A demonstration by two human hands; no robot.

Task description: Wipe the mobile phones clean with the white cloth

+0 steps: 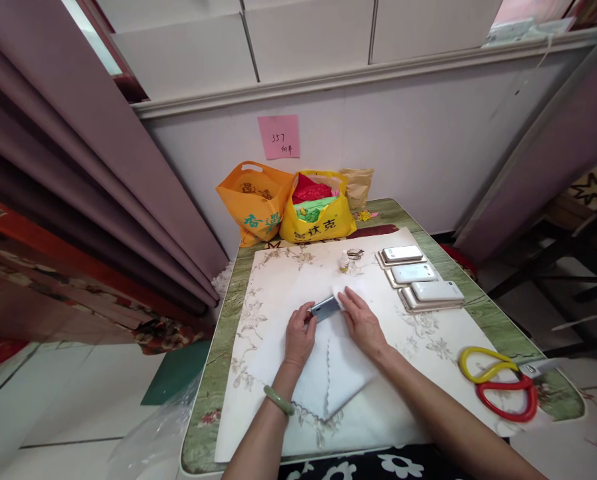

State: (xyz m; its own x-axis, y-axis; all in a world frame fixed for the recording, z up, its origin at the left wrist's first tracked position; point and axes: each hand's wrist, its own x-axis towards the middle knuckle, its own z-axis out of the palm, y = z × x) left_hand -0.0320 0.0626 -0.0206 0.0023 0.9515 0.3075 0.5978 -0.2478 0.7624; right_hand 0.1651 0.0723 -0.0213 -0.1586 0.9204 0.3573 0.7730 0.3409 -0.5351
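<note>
Presently, head view: left hand [299,333] grips a grey phone [325,308] by its near end, just above the white cloth [328,380] at the middle of the table [236,300]. Right hand [362,323] lies flat, fingers extended, pressing a cloth corner onto the phone's far end; it clasps nothing.

Risk 1: grip covers one end only, so sideways pressure from the r. hand could twist the phone loose.

Risk 2: small bottle [344,261] stands just beyond the hands; a cloth tug could tip it toward the row of three phones [413,272].
</note>
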